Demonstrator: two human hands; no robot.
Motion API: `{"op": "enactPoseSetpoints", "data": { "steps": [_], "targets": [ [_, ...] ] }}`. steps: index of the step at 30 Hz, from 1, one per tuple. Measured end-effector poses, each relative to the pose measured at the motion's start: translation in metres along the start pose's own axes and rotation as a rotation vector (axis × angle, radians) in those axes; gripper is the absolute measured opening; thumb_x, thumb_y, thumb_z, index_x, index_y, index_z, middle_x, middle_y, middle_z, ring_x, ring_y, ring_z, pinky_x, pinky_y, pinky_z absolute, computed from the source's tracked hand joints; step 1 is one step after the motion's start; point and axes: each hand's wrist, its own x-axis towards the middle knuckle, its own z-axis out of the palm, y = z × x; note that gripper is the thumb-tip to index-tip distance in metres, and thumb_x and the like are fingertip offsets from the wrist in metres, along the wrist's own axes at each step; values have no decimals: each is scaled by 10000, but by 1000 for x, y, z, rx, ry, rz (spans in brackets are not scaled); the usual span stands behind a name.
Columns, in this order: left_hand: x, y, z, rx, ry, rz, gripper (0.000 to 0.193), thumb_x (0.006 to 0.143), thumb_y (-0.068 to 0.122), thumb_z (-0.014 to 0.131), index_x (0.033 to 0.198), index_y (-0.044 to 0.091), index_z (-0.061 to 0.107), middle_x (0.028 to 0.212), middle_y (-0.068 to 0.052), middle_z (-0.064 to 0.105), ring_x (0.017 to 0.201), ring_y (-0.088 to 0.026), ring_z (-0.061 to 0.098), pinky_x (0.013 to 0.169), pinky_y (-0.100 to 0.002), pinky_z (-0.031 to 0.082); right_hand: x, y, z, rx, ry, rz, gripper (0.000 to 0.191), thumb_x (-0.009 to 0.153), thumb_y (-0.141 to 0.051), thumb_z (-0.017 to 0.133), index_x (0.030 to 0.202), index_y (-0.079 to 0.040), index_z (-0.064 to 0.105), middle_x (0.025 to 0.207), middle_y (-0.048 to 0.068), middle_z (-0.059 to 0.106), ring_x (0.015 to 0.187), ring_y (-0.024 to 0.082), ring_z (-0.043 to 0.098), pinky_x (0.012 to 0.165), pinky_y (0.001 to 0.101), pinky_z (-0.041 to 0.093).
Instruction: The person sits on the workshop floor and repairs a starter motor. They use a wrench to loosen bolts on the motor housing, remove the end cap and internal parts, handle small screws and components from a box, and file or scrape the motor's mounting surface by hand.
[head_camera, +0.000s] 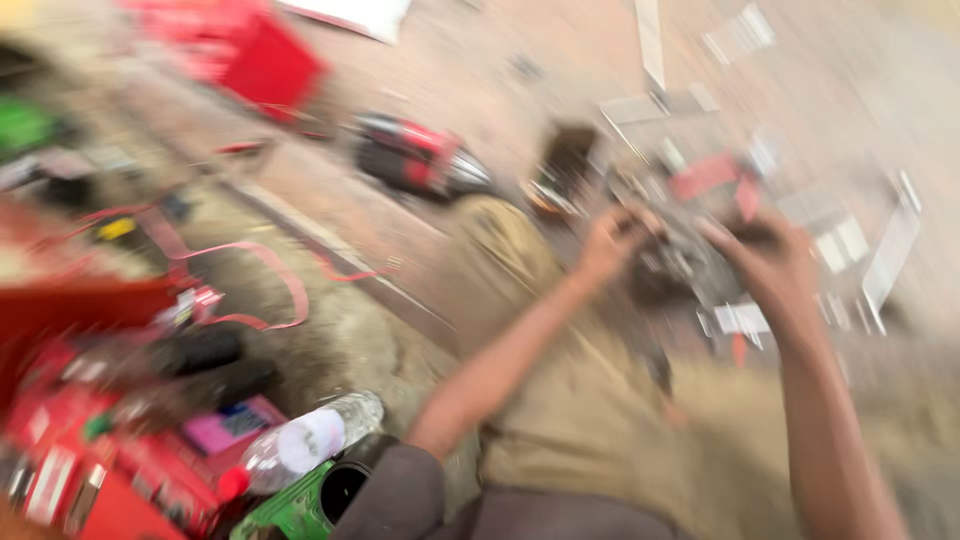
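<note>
The head view is heavily blurred by motion. My left hand (612, 240) and my right hand (762, 262) are both raised in front of me over my tan-trousered knee, close on either side of a dark, blurred object (682, 262). The fingers of both hands curl toward it, but the blur hides whether either hand grips it. Red and white flat pieces (712, 176) lie on the ground just beyond my hands.
A red and black power tool (420, 158) lies on the ground ahead. A red box (255, 50) stands far left. A clear plastic bottle (300, 445), a green container (300, 505) and red clutter (90, 440) sit at lower left. Red strapping (262, 262) trails across the ground.
</note>
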Motion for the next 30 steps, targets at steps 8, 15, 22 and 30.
{"op": "enactPoseSetpoints", "data": {
  "steps": [8, 15, 22, 30],
  "targets": [
    [-42, 67, -12, 356, 97, 232, 102, 954, 91, 761, 1044, 43, 766, 990, -20, 754, 999, -87, 680, 936, -273, 571, -81, 100, -21, 684, 439, 210, 236, 1042, -164, 712, 1178, 27, 682, 1066, 71, 702, 969, 137, 645, 891, 288, 503],
    [-114, 47, 61, 929, -426, 496, 124, 830, 144, 764, 953, 133, 770, 1070, -18, 752, 928, -208, 694, 810, -317, 581, -137, 128, 58, 1225, 40, 641, 346, 1074, -277, 570, 1313, -33, 629, 1186, 36, 677, 1093, 167, 625, 955, 358, 472],
    [-104, 29, 62, 999, -362, 542, 117, 880, 208, 771, 962, 124, 769, 986, -67, 703, 922, -286, 655, 807, -430, 556, -134, 107, 67, 1300, 60, 856, 276, 1001, -316, 561, 1169, -141, 691, 962, -34, 700, 913, 127, 651, 828, 345, 524],
    [-13, 108, -7, 528, 3, 220, 157, 969, 134, 806, 1088, 76, 722, 1002, 8, 729, 885, -66, 682, 737, -226, 556, -90, 74, 94, -211, -381, 65, 372, 745, -303, 807, 912, -1, 668, 820, 197, 674, 758, 354, 661, 672, 471, 512]
  ]
}}
